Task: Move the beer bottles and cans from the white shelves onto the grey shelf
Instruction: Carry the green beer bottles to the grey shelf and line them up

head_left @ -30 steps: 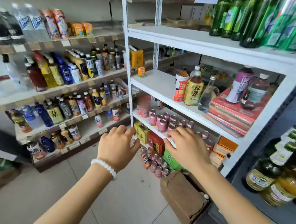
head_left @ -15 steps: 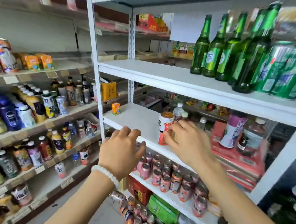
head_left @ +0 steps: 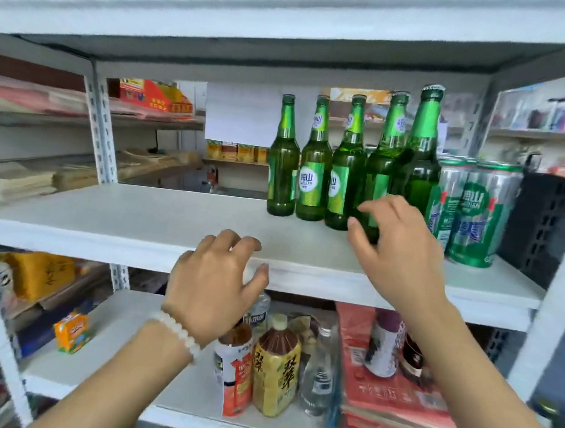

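**Reaching for the first beer bottle**

My right hand [head_left: 402, 252] hangs spread and empty just in front of a row of five green beer bottles [head_left: 314, 169] standing on the white shelf [head_left: 140, 224], with beer cans [head_left: 475, 210] to their right. My left hand [head_left: 216, 286] hovers loosely open at the near edge. I would grip one bottle low on its body; neighbours stand tight together and could topple.
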